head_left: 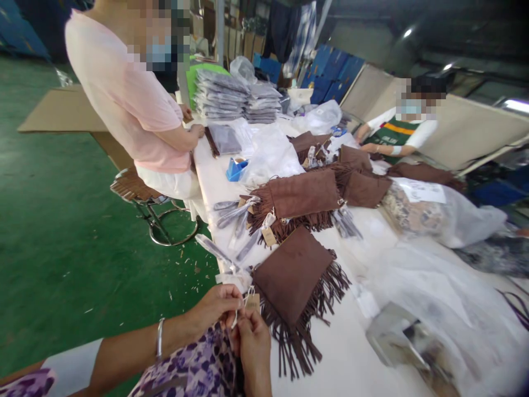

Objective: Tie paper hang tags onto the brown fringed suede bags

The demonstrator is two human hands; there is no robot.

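At the table's near edge, my left hand and my right hand are close together, both with pinched fingers. Between them runs a thin white string, held by the fingertips of each. A tan paper hang tag hangs on the string just beyond my right fingers. Right beside it lies a brown fringed bag, flat on the table with its fringe spread toward me. A strip wrapped in clear plastic sticks out past the table edge above my left hand.
More brown fringed bags lie stacked further up the white table. Plastic-wrapped goods and a tape dispenser are on the right. Co-workers stand at the left and far right. A stool stands left.
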